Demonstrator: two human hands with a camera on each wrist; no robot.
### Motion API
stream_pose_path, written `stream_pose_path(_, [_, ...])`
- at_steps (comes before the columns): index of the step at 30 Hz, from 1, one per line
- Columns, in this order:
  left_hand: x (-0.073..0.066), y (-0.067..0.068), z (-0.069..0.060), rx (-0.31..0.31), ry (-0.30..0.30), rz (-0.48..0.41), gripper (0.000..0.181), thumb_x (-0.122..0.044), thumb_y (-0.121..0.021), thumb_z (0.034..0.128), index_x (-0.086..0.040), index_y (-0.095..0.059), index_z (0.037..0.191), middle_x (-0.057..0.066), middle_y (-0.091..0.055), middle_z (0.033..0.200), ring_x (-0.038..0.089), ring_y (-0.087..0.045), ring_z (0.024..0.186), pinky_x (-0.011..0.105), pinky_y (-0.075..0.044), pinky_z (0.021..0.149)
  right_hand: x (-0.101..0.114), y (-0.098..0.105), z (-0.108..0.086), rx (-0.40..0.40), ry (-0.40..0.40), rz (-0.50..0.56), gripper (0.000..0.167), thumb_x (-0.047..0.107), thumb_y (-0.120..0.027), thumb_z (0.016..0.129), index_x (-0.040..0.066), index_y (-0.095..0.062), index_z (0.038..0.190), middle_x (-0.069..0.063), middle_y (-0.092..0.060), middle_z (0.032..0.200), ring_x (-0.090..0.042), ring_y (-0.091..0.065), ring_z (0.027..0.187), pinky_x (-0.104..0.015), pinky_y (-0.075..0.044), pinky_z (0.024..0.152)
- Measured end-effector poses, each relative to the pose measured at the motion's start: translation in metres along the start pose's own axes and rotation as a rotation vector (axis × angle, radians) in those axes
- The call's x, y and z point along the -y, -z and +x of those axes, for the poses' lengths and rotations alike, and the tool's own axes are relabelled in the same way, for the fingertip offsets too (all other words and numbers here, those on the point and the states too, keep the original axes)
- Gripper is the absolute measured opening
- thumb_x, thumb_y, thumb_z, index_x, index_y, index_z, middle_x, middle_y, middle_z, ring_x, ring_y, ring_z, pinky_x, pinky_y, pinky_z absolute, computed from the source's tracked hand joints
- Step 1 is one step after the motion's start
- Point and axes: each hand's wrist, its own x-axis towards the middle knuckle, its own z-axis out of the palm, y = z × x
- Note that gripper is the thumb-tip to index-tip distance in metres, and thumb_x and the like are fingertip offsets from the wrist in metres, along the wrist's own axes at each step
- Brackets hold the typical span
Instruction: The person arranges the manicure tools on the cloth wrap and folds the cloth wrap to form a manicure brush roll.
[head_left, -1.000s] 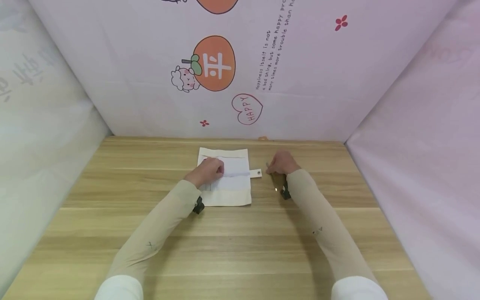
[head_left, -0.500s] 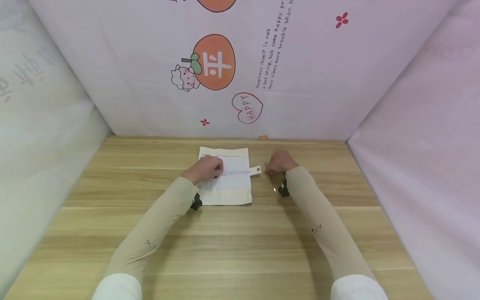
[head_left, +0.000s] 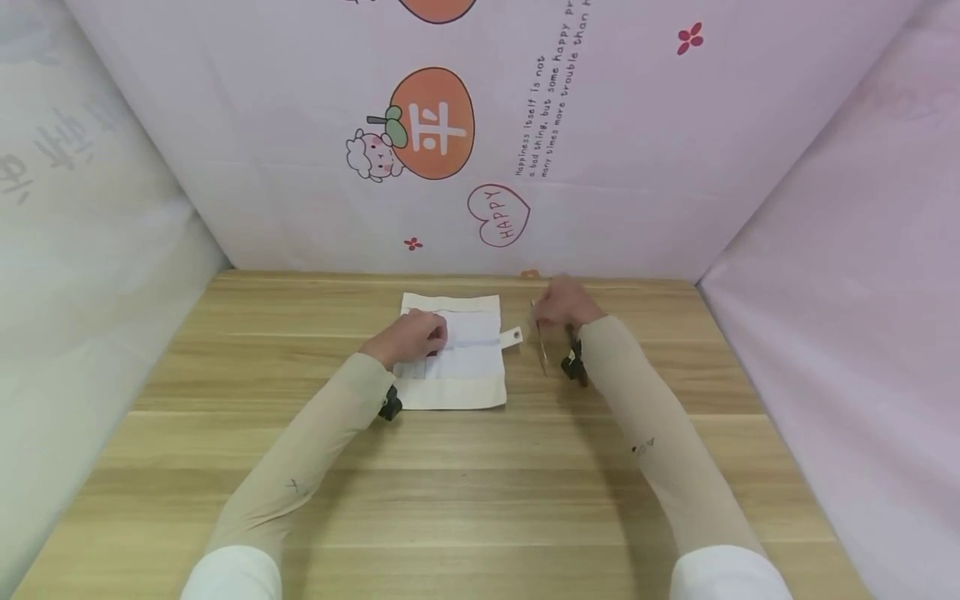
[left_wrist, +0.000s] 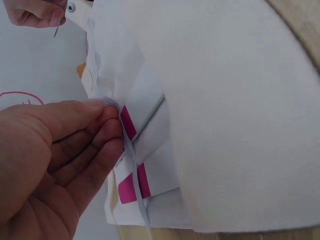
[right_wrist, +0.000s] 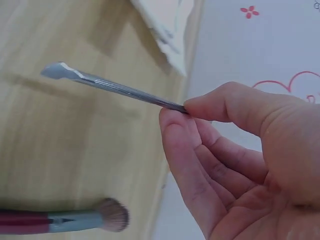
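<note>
A cream cloth case (head_left: 453, 395) with a snap strap (head_left: 512, 337) lies unfolded on the table. My left hand (head_left: 409, 337) pinches a thin pale elastic band (left_wrist: 136, 172) inside it between thumb and fingers; magenta-and-white pieces (left_wrist: 132, 191) sit beneath the band. To the right of the strap, my right hand (head_left: 564, 304) holds a slim metal tool (right_wrist: 125, 90) by one end, between thumb and fingertips. The tool's flat, spoon-like end points away from the hand, in the air above the table.
A makeup brush (right_wrist: 75, 221) with a red handle lies on the wooden table (head_left: 457, 492) beside the right hand. A printed white cloth (head_left: 300, 167) stands behind the table, with white cloth walls at left and right.
My right hand has moved slightly up and away toward the back of the table, with the metal tool in it. The left hand has stayed nearly in place at the case.
</note>
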Motion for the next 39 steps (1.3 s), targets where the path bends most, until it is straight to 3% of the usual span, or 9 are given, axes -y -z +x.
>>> stream_pose_path(3, [0.001, -0.001, 0.001, 0.003, 0.008, 0.001, 0.012, -0.01, -0.062, 0.1059, -0.006, -0.068, 0.096, 0.006, -0.066, 0.089, 0.018, -0.056, 0.082, 0.032, -0.048, 0.082, 0.008, 0.007, -0.001, -0.03, 0.011, 0.008, 0.033, 0.011, -0.069, 0.088, 0.009, -0.061, 0.055, -0.016, -0.079, 0.077, -0.009, -0.048, 0.049, -0.024, -0.044, 0.054])
stream_pose_path(5, [0.002, -0.001, 0.002, 0.002, 0.01, 0.004, 0.012, -0.01, -0.062, 0.1059, -0.006, -0.068, 0.096, 0.005, -0.066, 0.088, 0.018, -0.056, 0.082, 0.031, -0.048, 0.081, 0.016, 0.01, -0.002, -0.044, 0.017, 0.026, 0.027, 0.012, -0.069, 0.087, 0.007, -0.066, 0.061, -0.016, -0.08, 0.083, -0.011, -0.056, 0.055, -0.027, -0.05, 0.061])
stream_pose_path(9, [0.004, -0.002, 0.003, 0.004, 0.008, 0.003, 0.012, -0.011, -0.062, 0.1058, -0.006, -0.068, 0.096, 0.005, -0.066, 0.087, 0.017, -0.057, 0.08, 0.03, -0.048, 0.08, 0.035, 0.013, -0.004, -0.054, 0.023, 0.089, 0.015, 0.012, -0.072, 0.091, 0.001, -0.081, 0.095, -0.018, -0.08, 0.111, -0.023, -0.078, 0.085, -0.041, -0.059, 0.095])
stream_pose_path(12, [0.005, -0.001, 0.002, 0.007, 0.01, -0.008, 0.013, -0.011, -0.062, 0.1059, -0.006, -0.067, 0.095, 0.004, -0.066, 0.086, 0.016, -0.057, 0.08, 0.03, -0.048, 0.081, 0.052, 0.011, -0.002, -0.055, 0.031, 0.117, 0.022, 0.012, -0.073, 0.093, -0.001, -0.079, 0.109, -0.019, -0.078, 0.118, -0.028, -0.08, 0.097, -0.044, -0.056, 0.106])
stream_pose_path(18, [0.006, 0.0, 0.0, -0.006, -0.006, -0.03, 0.014, -0.01, -0.062, 0.1057, -0.005, -0.067, 0.094, 0.004, -0.066, 0.084, 0.016, -0.057, 0.078, 0.031, -0.048, 0.081, 0.085, -0.002, 0.005, -0.06, 0.057, 0.15, 0.023, 0.011, -0.073, 0.093, 0.001, -0.08, 0.111, -0.016, -0.081, 0.103, -0.029, -0.079, 0.098, -0.038, -0.06, 0.096])
stream_pose_path(22, [0.006, -0.001, 0.0, -0.02, -0.027, -0.029, 0.014, -0.008, -0.061, 0.1054, -0.004, -0.068, 0.093, 0.005, -0.067, 0.082, 0.015, -0.057, 0.077, 0.032, -0.049, 0.082, 0.1, -0.01, 0.007, -0.065, 0.068, 0.13, 0.022, 0.015, -0.073, 0.093, 0.004, -0.081, 0.11, -0.01, -0.083, 0.099, -0.025, -0.075, 0.103, -0.041, -0.056, 0.103])
stream_pose_path(26, [0.005, -0.002, 0.002, -0.019, -0.027, -0.023, 0.013, -0.007, -0.062, 0.1051, -0.004, -0.069, 0.095, 0.006, -0.068, 0.084, 0.016, -0.058, 0.079, 0.032, -0.05, 0.083, 0.109, -0.021, 0.013, -0.086, 0.071, 0.151, 0.019, 0.014, -0.071, 0.093, 0.004, -0.082, 0.106, -0.008, -0.083, 0.094, -0.022, -0.074, 0.097, -0.039, -0.056, 0.101])
stream_pose_path(32, [0.003, -0.001, 0.002, -0.023, -0.02, -0.014, 0.012, -0.007, -0.062, 0.1046, -0.003, -0.069, 0.096, 0.007, -0.069, 0.088, 0.018, -0.059, 0.081, 0.033, -0.051, 0.084, 0.114, -0.038, 0.024, -0.156, 0.076, 0.214, 0.018, 0.012, -0.072, 0.093, 0.004, -0.083, 0.105, -0.01, -0.083, 0.092, -0.019, -0.074, 0.089, -0.033, -0.058, 0.086])
stream_pose_path(39, [0.003, -0.001, 0.002, -0.033, -0.034, -0.018, 0.012, -0.006, -0.063, 0.1041, -0.002, -0.069, 0.094, 0.007, -0.068, 0.087, 0.018, -0.058, 0.08, 0.033, -0.051, 0.083, 0.108, -0.059, 0.031, -0.316, 0.13, 0.283, 0.014, 0.008, -0.072, 0.093, 0.003, -0.084, 0.099, -0.012, -0.082, 0.097, -0.02, -0.07, 0.085, -0.028, -0.052, 0.068])
